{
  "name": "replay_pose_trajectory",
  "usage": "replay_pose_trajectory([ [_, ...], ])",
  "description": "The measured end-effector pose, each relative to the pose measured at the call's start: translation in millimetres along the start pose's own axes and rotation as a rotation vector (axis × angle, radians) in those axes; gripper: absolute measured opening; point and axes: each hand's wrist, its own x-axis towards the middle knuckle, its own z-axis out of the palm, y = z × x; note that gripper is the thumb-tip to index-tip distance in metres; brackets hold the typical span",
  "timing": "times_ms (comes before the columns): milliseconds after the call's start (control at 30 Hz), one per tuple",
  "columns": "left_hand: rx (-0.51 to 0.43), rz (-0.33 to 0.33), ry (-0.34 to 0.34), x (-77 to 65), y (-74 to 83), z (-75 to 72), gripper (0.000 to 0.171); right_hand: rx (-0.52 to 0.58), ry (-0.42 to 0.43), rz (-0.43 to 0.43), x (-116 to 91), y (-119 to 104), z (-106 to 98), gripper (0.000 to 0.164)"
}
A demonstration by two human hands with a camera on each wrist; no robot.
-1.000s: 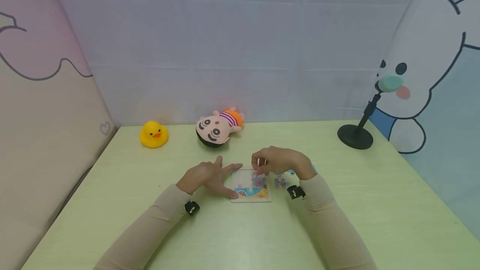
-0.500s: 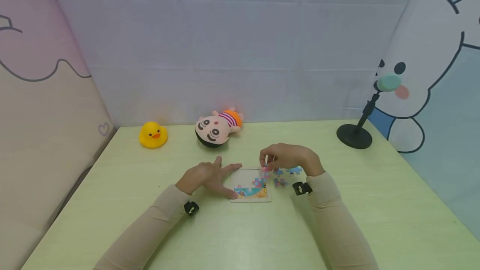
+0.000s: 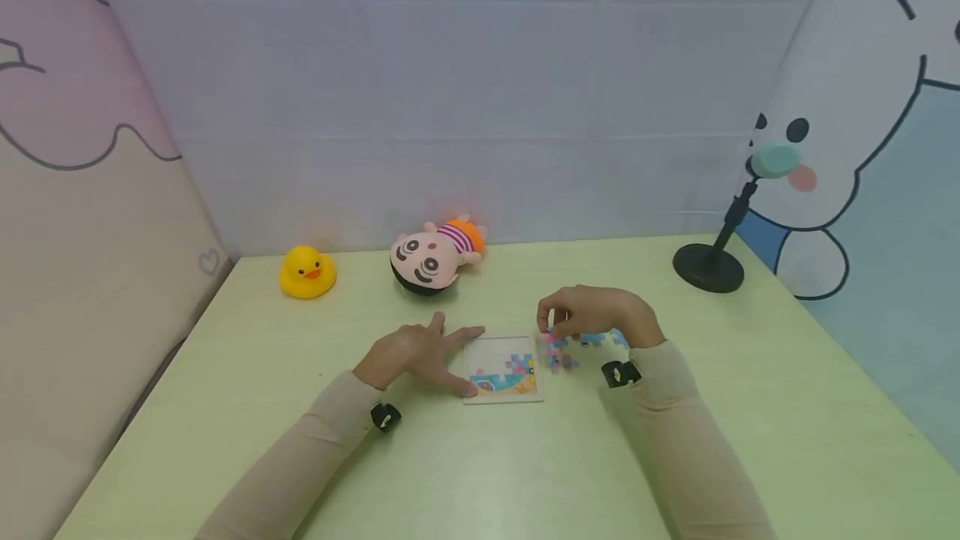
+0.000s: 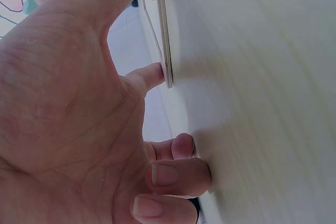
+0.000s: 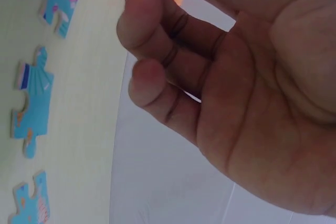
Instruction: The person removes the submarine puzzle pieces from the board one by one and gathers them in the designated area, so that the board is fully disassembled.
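A small jigsaw board (image 3: 504,401) with a pale frame lies flat on the table, with joined pieces along its bottom and right side. My left hand (image 3: 420,354) is spread at its left edge, thumb at the lower left corner and index finger at the upper left. In the left wrist view the index fingertip touches the board's edge while the other fingers rest on the table. Just right of the board, my right hand (image 3: 596,311) pinches a pink puzzle piece (image 3: 551,343) low over the table; its fingertips and that piece are out of the right wrist view.
Loose blue puzzle pieces (image 5: 35,103) lie beside and below my right hand, and a pink-and-blue one (image 3: 564,362) lies nearer me. Farther back are a yellow rubber duck (image 3: 307,272), a plush doll (image 3: 435,257) and a black-based stand (image 3: 708,267).
My right hand has moved right, off the board's upper right part, carrying the pink puzzle piece to the loose pieces. The left hand has kept its place on the board.
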Motion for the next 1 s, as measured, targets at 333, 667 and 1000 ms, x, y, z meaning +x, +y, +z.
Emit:
replay_pose_trajectory([
  [333,-0.01,-0.006,-0.001,-0.1,0.3,0.5,0.098,0.038,-0.034,-0.01,-11.4,13.4,-1.0,0.007],
  [667,-0.02,-0.017,0.005,-3.5,0.4,2.6,0.097,0.088,-0.073,0.046,-18.0,21.0,-2.4,0.014],
  [1000,-0.007,-0.006,0.007,-1.0,0.2,2.4,0.099,0.096,-0.062,0.122,-28.6,32.1,-6.1,0.012],
])
